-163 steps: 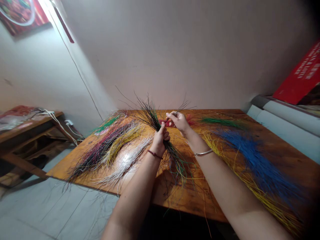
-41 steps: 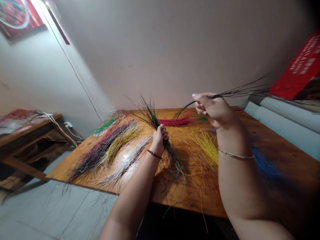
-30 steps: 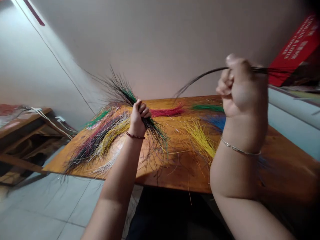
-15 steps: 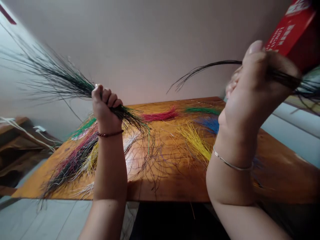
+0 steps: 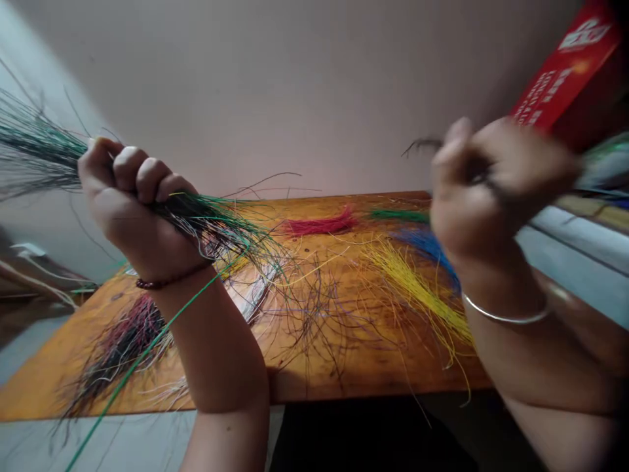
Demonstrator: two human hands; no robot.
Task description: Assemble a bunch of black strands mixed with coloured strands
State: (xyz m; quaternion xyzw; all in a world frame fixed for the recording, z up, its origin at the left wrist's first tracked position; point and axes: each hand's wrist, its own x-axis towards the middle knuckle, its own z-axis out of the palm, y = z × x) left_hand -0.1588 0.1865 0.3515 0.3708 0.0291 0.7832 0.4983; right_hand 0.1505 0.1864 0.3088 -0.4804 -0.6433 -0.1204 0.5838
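Above the table, a green-and-black bundle hangs raised at left, the left hand wrapped round its middle; a firm, even squeeze should stop slipping. The right hand is curled closed on thin dark strands, best held clear of the bundle to avoid snagging. The bundle's outer end is cut off; blur obscures the right-hand grip.

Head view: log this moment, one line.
left hand: gripping green-black strand bundle; right hand: closed on dark strands; table: red strands, yellow strands, blue strands
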